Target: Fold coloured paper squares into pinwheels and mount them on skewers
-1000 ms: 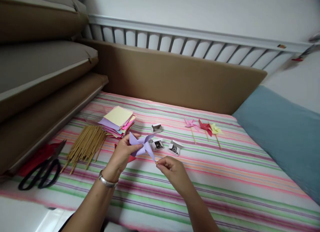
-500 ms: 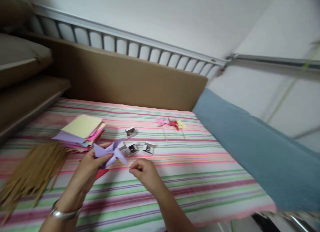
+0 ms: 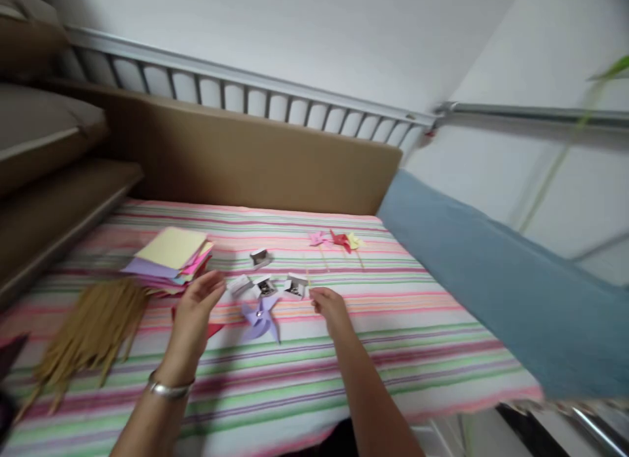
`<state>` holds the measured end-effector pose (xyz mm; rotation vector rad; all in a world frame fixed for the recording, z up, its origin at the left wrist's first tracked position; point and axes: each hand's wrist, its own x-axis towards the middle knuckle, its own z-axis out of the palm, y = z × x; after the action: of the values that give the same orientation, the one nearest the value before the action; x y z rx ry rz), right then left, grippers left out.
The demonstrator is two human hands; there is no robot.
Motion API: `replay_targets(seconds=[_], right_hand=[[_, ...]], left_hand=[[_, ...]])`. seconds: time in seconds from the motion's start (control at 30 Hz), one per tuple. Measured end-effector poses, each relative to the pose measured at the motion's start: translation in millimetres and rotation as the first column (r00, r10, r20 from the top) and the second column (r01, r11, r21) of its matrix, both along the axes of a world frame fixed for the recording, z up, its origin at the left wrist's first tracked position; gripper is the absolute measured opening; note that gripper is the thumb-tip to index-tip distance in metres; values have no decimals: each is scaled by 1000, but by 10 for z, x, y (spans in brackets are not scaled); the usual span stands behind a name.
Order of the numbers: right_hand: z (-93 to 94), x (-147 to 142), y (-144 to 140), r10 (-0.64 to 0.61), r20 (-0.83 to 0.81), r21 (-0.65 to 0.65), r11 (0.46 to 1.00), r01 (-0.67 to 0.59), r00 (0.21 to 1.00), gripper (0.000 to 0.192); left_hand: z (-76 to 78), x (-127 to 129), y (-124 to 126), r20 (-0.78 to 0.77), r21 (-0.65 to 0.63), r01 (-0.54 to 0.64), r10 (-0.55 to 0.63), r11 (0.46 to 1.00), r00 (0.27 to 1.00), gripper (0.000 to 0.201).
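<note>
Purple pinwheel (image 3: 260, 316) lying flat on the striped bed cover (image 3: 344, 378), centre of the frame, between the two hands and touched by neither. Left hand (image 3: 194, 313) just left of it, grip released, fingers spread, nothing held. Right hand (image 3: 330, 306) to the right of it and slightly higher in the frame, fingers curled loosely; a thin stick appears to rise from the fingertips, but blur prevents confirming a hold. Pinwheel blades fanned outward, the longest pointing toward the lower right of the frame; no stick visible on it, long axis not determinable.

Three small open white boxes (image 3: 268, 285) directly above the pinwheel, two side by side and one further up; dark small contents visible in two, too blurred to identify. Stack of coloured paper sheets (image 3: 170, 257) at centre left, yellow sheet on top. Bundle of wooden sticks (image 3: 91, 329) at lower left. Three finished pinwheels (image 3: 337, 240), pink, red and yellow, in a row further up the cover, well apart from both hands.
</note>
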<state>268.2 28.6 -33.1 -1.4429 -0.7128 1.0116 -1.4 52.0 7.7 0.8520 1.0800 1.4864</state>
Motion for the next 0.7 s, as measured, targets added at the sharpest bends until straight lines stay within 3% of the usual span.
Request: replay_targets(seconds=[0.2,0.37,0.5,0.6,0.7], right_hand=[[-61,-60,-116,79,16,-80,994,-77,997,28],[79,-323,-372,150,57,-76,986,-145,987,25],[233,-633,-503,310,33,-48,950,-308,950,21],[320,-839,-539,392,17,-42,919,-391,920,18],[355,-980,-554,435,16,-52,900,-434,900,18]], left_hand=[[-21,-141,16,-56,22,62,-61,998,997,37],[32,-20,-69,-47,-52,182,-185,982,982,36],[99,146,-194,21,-117,347,-347,930,938,37],[119,195,-248,64,-69,426,-422,902,904,33],[112,162,-244,74,-30,421,-418,907,906,25]])
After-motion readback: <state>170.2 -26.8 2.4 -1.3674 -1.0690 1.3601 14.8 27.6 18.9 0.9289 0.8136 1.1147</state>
